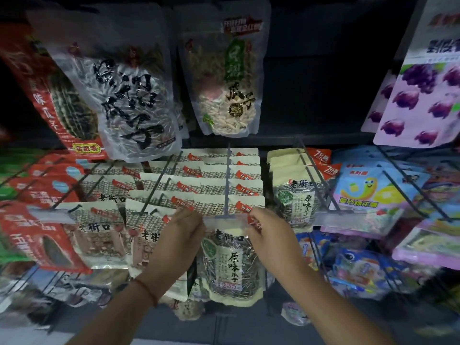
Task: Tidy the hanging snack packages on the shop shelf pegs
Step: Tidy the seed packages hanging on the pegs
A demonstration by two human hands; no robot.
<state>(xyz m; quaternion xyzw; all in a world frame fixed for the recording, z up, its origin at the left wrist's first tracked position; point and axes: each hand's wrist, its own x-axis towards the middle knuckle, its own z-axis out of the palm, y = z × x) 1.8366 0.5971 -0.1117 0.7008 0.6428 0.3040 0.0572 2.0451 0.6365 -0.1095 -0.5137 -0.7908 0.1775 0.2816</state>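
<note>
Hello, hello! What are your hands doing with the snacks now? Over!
Both hands, left and right, pinch the top corners of the front seed packet at its peg. Nothing blocks it.

red wrist string [147, 290] | dark shelf back panel [323, 70]

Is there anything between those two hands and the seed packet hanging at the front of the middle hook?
Nothing visible does. The left hand and right hand are already at the top corners of the front seed packet, just below the clear price strip at the tip of the peg. Whether the fingers actually pinch it is unclear.
</note>
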